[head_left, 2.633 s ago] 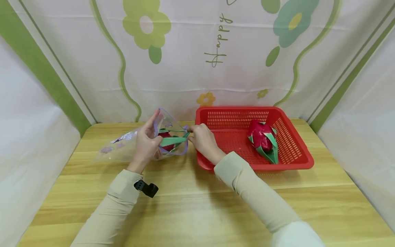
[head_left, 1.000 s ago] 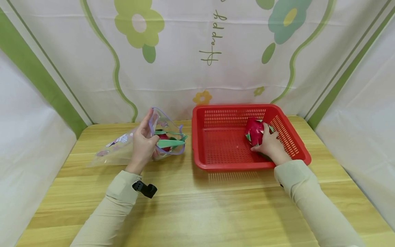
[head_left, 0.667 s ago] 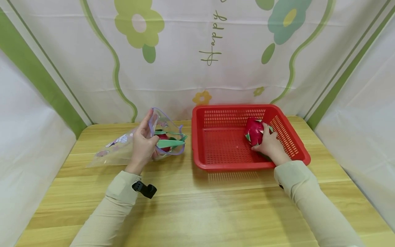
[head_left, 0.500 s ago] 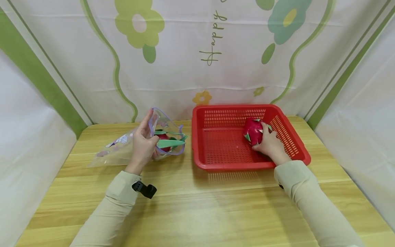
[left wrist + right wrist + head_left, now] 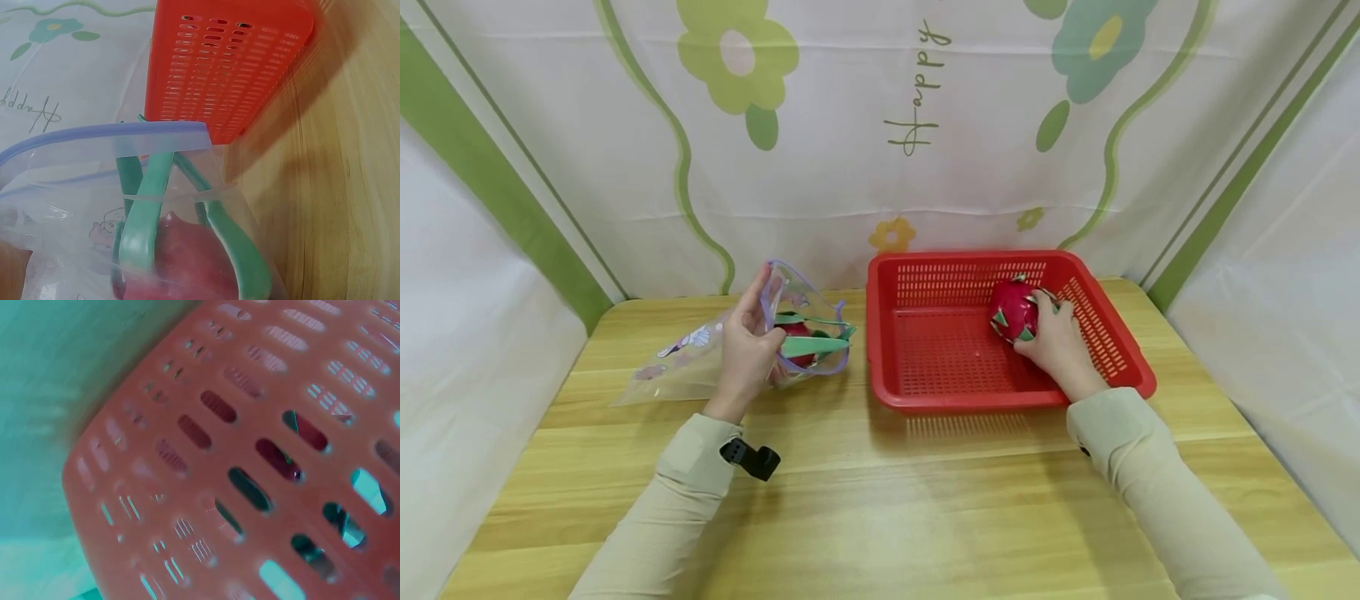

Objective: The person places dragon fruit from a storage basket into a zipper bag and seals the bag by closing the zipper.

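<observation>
My left hand [image 5: 748,354] holds the mouth of a clear zip bag [image 5: 681,362] with a purple rim, its thumb at the opening. Inside the bag lies a toy-like dragon fruit [image 5: 194,259], red with long green leaves; the leaf tips [image 5: 820,344] poke toward the bag's mouth. In the red basket [image 5: 940,404], my right hand [image 5: 1060,346] grips a second dragon fruit [image 5: 1013,310], thumb at its near side and fingers over its far side. Part of that fruit is hidden behind the hand. The right wrist view shows mostly slotted basket wall [image 5: 206,456].
Bag and basket stand side by side on a wooden table [image 5: 880,508], with a narrow gap between them. A white curtain [image 5: 835,167] printed with flowers hangs right behind the table. More white cloth closes off both sides.
My right hand has left the bagged fruit's leaves and reached right into the basket, taking hold of the other dragon fruit. That fruit has turned and shifted slightly left. The left hand keeps its hold.
</observation>
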Action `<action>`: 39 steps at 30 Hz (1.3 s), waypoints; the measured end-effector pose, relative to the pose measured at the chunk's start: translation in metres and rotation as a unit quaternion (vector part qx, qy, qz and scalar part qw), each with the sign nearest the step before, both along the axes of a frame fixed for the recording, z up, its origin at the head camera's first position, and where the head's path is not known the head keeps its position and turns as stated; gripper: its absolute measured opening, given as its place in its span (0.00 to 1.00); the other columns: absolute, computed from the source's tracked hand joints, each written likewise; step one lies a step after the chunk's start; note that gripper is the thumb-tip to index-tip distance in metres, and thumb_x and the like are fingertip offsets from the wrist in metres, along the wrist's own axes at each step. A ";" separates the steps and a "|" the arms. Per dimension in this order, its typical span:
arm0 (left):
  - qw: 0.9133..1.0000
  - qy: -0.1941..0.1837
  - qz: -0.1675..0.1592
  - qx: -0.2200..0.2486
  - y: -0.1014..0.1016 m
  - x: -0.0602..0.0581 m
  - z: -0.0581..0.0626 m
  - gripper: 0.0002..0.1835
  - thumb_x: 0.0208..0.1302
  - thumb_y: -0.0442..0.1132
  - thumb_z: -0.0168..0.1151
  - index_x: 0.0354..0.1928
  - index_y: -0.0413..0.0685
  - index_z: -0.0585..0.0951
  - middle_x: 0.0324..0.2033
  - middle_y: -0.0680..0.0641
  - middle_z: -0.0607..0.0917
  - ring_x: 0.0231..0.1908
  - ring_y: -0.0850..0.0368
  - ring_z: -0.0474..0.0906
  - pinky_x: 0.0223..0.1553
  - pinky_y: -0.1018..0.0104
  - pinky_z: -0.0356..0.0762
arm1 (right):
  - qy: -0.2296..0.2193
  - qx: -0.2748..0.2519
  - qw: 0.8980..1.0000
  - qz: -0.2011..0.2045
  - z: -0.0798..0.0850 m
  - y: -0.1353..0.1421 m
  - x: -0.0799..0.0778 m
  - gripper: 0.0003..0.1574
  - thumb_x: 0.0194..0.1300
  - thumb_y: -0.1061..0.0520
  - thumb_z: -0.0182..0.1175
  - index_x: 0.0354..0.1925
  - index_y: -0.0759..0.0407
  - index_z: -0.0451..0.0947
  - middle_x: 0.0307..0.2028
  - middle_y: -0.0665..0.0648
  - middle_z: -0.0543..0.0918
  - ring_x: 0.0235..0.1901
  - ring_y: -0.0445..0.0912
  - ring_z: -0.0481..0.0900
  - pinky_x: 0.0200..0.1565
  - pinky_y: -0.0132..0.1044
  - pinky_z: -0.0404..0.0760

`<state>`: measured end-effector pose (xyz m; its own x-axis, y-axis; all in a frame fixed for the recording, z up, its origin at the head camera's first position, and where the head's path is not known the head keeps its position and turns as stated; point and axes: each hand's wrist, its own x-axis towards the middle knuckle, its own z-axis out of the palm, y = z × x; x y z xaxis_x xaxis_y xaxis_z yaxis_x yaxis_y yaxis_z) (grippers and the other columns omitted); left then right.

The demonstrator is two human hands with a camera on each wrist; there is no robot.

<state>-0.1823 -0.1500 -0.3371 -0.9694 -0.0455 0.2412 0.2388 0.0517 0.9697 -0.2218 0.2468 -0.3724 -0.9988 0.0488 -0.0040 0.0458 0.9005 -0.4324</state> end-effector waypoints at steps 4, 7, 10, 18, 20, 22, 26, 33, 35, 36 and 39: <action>1.000 -0.001 0.007 0.003 -0.001 0.000 0.001 0.46 0.48 0.15 0.42 0.74 0.49 0.56 0.73 0.48 0.60 0.73 0.55 0.56 0.33 0.88 0.72 | 0.016 0.018 0.999 0.025 0.001 0.001 0.001 0.59 0.51 0.56 0.71 0.70 0.69 0.48 0.61 0.85 0.54 0.57 0.78 0.61 0.55 0.69 0.69; 1.000 -0.002 0.010 0.007 -0.002 0.001 0.002 0.47 0.47 0.15 0.41 0.73 0.48 0.56 0.73 0.47 0.61 0.73 0.55 0.56 0.33 0.88 0.73 | 0.008 0.021 0.999 0.029 0.001 0.001 0.001 0.61 0.50 0.57 0.73 0.71 0.69 0.47 0.63 0.85 0.50 0.59 0.79 0.58 0.55 0.70 0.68; 1.000 -0.004 0.007 0.011 -0.001 0.001 0.002 0.48 0.45 0.14 0.41 0.73 0.47 0.56 0.72 0.46 0.61 0.73 0.54 0.56 0.23 0.84 0.71 | -0.009 0.018 1.000 0.019 0.001 0.001 0.001 0.60 0.52 0.58 0.70 0.72 0.66 0.44 0.63 0.84 0.51 0.59 0.77 0.57 0.55 0.69 0.68; 1.000 0.001 0.011 0.005 -0.002 0.000 0.001 0.47 0.46 0.14 0.41 0.73 0.47 0.56 0.73 0.47 0.60 0.73 0.55 0.56 0.21 0.81 0.70 | 0.034 0.029 0.999 0.023 0.000 -0.001 0.002 0.56 0.52 0.57 0.66 0.71 0.70 0.48 0.60 0.83 0.61 0.56 0.74 0.64 0.56 0.67 0.70; 1.000 0.003 0.012 0.004 -0.002 0.000 0.001 0.47 0.46 0.14 0.41 0.73 0.46 0.56 0.73 0.48 0.60 0.73 0.55 0.56 0.22 0.81 0.70 | 0.057 0.027 0.998 0.023 0.000 -0.003 0.003 0.53 0.52 0.56 0.66 0.69 0.72 0.51 0.57 0.83 0.63 0.53 0.73 0.68 0.54 0.66 0.72; 1.000 0.003 0.013 0.001 -0.002 0.000 0.001 0.47 0.46 0.14 0.41 0.73 0.46 0.56 0.73 0.49 0.59 0.73 0.54 0.56 0.24 0.83 0.71 | 0.074 0.023 0.997 0.020 0.000 -0.005 0.004 0.52 0.52 0.55 0.66 0.67 0.72 0.53 0.54 0.82 0.64 0.50 0.73 0.70 0.52 0.65 0.74; 1.000 0.001 0.012 -0.001 -0.002 0.001 0.003 0.46 0.46 0.15 0.41 0.73 0.46 0.56 0.74 0.48 0.59 0.73 0.53 0.57 0.31 0.85 0.73 | 0.084 0.013 0.996 0.006 0.000 -0.007 0.004 0.51 0.52 0.54 0.68 0.67 0.72 0.55 0.53 0.80 0.64 0.48 0.72 0.72 0.51 0.64 0.76; 1.000 -0.007 0.008 0.010 -0.002 0.002 0.004 0.47 0.45 0.14 0.41 0.73 0.46 0.56 0.74 0.47 0.58 0.73 0.54 0.57 0.26 0.83 0.72 | 0.082 0.002 0.997 -0.002 0.004 -0.008 0.006 0.50 0.53 0.54 0.68 0.63 0.77 0.56 0.52 0.78 0.68 0.49 0.69 0.73 0.52 0.63 0.75; 1.000 -0.011 0.007 0.015 -0.003 0.003 0.005 0.47 0.45 0.14 0.41 0.73 0.47 0.56 0.74 0.49 0.58 0.72 0.55 0.57 0.24 0.82 0.70 | 0.080 -0.002 0.997 0.000 0.005 -0.009 0.006 0.49 0.53 0.53 0.68 0.62 0.78 0.57 0.52 0.78 0.69 0.49 0.69 0.72 0.52 0.63 0.75; 1.000 -0.012 0.007 0.015 -0.003 0.003 0.005 0.47 0.46 0.13 0.41 0.73 0.47 0.56 0.74 0.50 0.58 0.72 0.56 0.57 0.24 0.82 0.70 | 0.080 -0.005 0.997 0.001 0.006 -0.009 0.007 0.48 0.53 0.53 0.68 0.62 0.78 0.57 0.52 0.77 0.69 0.49 0.68 0.72 0.52 0.63 0.75; 1.000 -0.014 0.006 0.014 -0.004 0.003 0.005 0.47 0.46 0.13 0.41 0.73 0.47 0.56 0.74 0.50 0.59 0.72 0.57 0.57 0.24 0.82 0.69 | 0.092 -0.010 0.996 0.004 0.008 -0.011 0.006 0.47 0.52 0.53 0.68 0.61 0.77 0.58 0.53 0.76 0.69 0.50 0.67 0.72 0.52 0.63 0.76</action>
<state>-0.1797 -0.1538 -0.3316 -0.9749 -0.0640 0.2134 0.2120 0.0279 0.9769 -0.2155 0.2362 -0.3647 -0.9830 0.0429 0.1785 -0.0430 0.8913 -0.4513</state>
